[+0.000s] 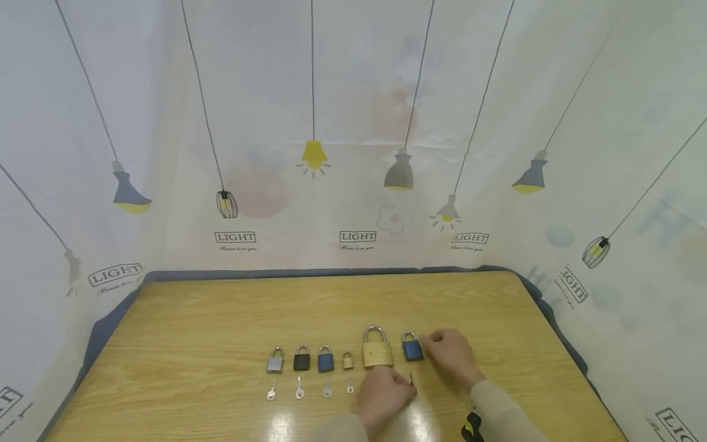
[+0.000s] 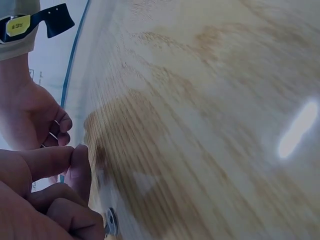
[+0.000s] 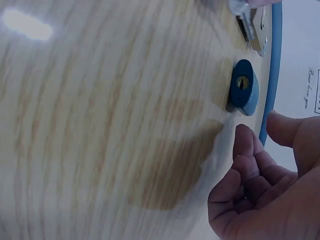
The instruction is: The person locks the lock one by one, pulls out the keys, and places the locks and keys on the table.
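My left hand (image 1: 385,393) pinches a small key (image 3: 246,22) between thumb and finger, just below the large brass padlock (image 1: 378,355). Seen from the head, that key is a thin dark sliver pointing away from me. My right hand (image 1: 452,355) is right beside the rightmost blue padlock (image 1: 412,350), its fingertips at the lock's edge. In the right wrist view its fingers (image 3: 243,140) bend loosely with the thumb apart and nothing between them. The blue padlock's round keyhole faces the near side, and its shackle points away.
Left of the large padlock stand a small brass padlock (image 1: 347,361), another blue one (image 1: 326,359), a black one (image 1: 301,358) and a silver one (image 1: 274,361). Several keys (image 1: 299,388) lie in a row below them. A lamp-patterned sheet (image 1: 353,202) rises behind the wooden table (image 1: 210,319).
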Tool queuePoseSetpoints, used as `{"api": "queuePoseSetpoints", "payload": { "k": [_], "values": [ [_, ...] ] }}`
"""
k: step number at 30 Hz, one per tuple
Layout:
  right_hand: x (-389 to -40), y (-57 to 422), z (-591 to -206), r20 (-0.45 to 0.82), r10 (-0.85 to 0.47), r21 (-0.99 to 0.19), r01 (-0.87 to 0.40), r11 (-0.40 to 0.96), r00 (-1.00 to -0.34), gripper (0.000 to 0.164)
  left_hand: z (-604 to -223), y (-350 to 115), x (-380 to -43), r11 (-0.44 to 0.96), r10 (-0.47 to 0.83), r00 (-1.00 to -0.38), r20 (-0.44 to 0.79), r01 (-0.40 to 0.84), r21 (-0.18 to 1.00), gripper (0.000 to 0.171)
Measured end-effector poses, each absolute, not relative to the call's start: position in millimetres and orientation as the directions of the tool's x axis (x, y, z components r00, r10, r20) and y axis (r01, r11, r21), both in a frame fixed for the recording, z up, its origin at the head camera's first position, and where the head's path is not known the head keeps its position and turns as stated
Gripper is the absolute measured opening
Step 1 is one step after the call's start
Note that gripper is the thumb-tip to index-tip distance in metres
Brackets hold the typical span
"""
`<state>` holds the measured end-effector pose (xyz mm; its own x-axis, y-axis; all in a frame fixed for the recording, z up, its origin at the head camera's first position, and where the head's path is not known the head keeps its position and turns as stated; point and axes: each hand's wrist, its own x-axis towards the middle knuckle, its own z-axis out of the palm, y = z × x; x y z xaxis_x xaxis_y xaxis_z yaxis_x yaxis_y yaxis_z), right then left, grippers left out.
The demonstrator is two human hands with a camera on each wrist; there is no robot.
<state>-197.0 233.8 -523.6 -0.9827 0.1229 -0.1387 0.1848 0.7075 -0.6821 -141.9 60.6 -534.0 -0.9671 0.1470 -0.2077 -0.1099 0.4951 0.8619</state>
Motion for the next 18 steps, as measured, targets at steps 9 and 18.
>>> {"api": "queuePoseSetpoints", "payload": {
  "k": [9, 18],
  "values": [
    [-197, 246, -521, -0.166, 0.131, -0.667, 0.209, 0.715, -0.977, 0.037, -531, 73, -143, 0.521, 0.083, -0.957, -0.277, -0.195, 0.831, 0.012],
    [-195, 253, -521, -0.163, 0.130, -0.672, 0.207, 0.711, -0.978, 0.036, -532, 77, -144, 0.521, 0.059, -0.962, -0.267, -0.198, 0.830, 0.009]
  ]
}}
